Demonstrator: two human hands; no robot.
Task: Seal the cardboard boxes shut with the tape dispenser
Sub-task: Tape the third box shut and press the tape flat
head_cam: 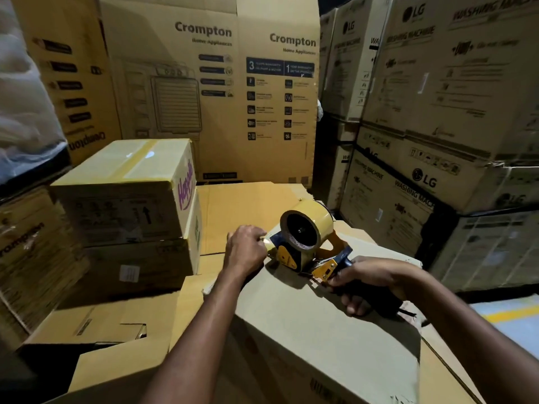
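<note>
A plain cardboard box [315,322] lies in front of me with its top facing up. On its far end stands a yellow and blue tape dispenser [306,240] carrying a roll of yellowish tape. My right hand [364,281] grips the dispenser's dark handle. My left hand [248,246] pinches the loose tape end at the dispenser's front, at the box's far edge.
Two stacked boxes [128,199], the upper one taped, stand at the left. Flattened cardboard [250,205] lies behind the box. Tall Crompton cartons [210,83] and LG washing machine cartons [437,112] wall in the back and right. An open box [96,325] sits low left.
</note>
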